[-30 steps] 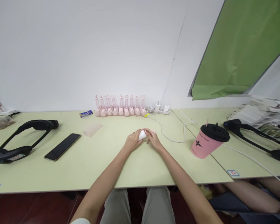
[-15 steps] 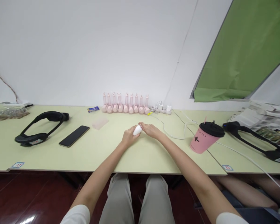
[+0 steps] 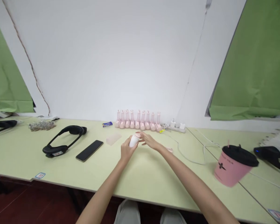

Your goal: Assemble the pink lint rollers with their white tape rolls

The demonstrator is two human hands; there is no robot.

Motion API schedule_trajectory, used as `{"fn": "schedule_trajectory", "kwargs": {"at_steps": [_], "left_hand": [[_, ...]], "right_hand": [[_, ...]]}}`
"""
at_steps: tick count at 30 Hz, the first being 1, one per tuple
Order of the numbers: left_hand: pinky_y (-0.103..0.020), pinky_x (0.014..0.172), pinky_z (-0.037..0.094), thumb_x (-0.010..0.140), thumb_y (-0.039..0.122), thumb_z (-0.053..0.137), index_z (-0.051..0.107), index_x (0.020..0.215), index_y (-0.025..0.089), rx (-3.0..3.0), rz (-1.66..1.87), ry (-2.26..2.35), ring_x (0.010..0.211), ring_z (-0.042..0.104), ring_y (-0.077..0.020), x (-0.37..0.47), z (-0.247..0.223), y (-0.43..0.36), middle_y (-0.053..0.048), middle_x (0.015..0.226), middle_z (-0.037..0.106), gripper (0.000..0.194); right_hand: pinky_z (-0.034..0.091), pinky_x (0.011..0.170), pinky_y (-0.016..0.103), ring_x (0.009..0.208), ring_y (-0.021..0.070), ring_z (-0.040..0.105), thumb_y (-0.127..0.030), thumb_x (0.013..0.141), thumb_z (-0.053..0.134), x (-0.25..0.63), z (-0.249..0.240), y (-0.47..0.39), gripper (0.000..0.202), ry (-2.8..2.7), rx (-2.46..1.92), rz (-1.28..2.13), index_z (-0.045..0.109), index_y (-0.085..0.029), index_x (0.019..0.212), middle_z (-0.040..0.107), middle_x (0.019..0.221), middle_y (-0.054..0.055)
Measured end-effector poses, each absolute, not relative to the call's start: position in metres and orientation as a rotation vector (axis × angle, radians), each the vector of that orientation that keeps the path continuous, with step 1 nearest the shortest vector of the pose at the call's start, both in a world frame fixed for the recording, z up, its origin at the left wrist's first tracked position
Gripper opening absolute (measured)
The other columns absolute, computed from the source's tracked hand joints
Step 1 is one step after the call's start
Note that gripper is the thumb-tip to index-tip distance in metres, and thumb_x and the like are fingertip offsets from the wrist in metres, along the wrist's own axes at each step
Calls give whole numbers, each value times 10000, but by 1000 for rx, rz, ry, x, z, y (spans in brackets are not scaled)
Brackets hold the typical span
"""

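Above the pale green table (image 3: 100, 174), my left hand (image 3: 127, 149) is wrapped round a small white rounded object (image 3: 133, 140) with a pinkish end. My right hand (image 3: 149, 140) is beside that end, its fingertips at the object and its lower fingers partly apart; whether it grips anything is too small to tell. A small pink item (image 3: 170, 150) lies on the table just beyond my right forearm. Several pink devices (image 3: 142, 125) with upright clear pink tubes stand in a row near the wall.
Left of my hands lie a black phone (image 3: 89, 150), a black headset (image 3: 60, 150), a translucent pink piece (image 3: 113, 138) and a blue packet (image 3: 107, 124). To the right are a pink cup (image 3: 231, 169), a power strip (image 3: 177, 128), white cables and another black headset (image 3: 270, 155).
The view has swung left and up, shifting everything right and down. The white object now stands more upright in my left hand, its pinkish end showing, and my right fingers have spread somewhat.
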State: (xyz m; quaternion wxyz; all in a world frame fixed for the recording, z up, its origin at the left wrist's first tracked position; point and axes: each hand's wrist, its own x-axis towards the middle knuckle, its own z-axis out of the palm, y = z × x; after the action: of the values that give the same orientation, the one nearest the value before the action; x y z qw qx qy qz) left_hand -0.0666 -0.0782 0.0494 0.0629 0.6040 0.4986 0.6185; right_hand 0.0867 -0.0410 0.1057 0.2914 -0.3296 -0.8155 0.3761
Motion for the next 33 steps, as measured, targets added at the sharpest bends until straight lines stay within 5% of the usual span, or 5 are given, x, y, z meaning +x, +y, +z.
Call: {"fn": "schedule_trajectory", "kwargs": {"at_steps": [3,8,17,23,33], "left_hand": [[-265,649,470,676,489,587,543,981,191,1206,1965,1435,752,598,-176,-53,56,-55,-44,827,625,428],[-272,526,483,726,587,472,523,931,132,650,1653,1030,583,591,-158,-21,50,-14,-48,684,579,502],[-487,1047,143,768,510,472,340,1286,236,2208,1567,1372,1309,181,-259,-21,31,-31,-102,1366,323,601],[-438,1030,218,811,410,457,464,1165,223,2502,1285,1216,1122,437,-211,-25,30,-31,-85,1142,527,401],[-335,886,397,671,434,642,547,1062,151,1671,1330,589,1022,523,-232,-15,64,-55,-122,1107,571,492]], "right_hand": [[448,769,350,1073,191,505,-558,849,236,79,75,-45,539,-1906,-757,1169,216,-319,1331,414,1308,94],[473,780,315,1124,215,429,-425,726,561,73,28,-51,536,-1740,-770,865,429,-296,1229,398,1303,52],[505,507,251,694,147,572,-497,750,490,110,8,-28,459,-1445,-894,1011,458,-239,1128,559,799,15],[384,395,199,596,131,552,-609,767,379,118,2,-20,518,-1433,-920,1148,463,-251,1131,570,741,3],[448,786,354,1004,188,523,-638,787,306,127,22,-34,532,-1147,-701,1666,480,-275,1134,536,1159,50]]}}
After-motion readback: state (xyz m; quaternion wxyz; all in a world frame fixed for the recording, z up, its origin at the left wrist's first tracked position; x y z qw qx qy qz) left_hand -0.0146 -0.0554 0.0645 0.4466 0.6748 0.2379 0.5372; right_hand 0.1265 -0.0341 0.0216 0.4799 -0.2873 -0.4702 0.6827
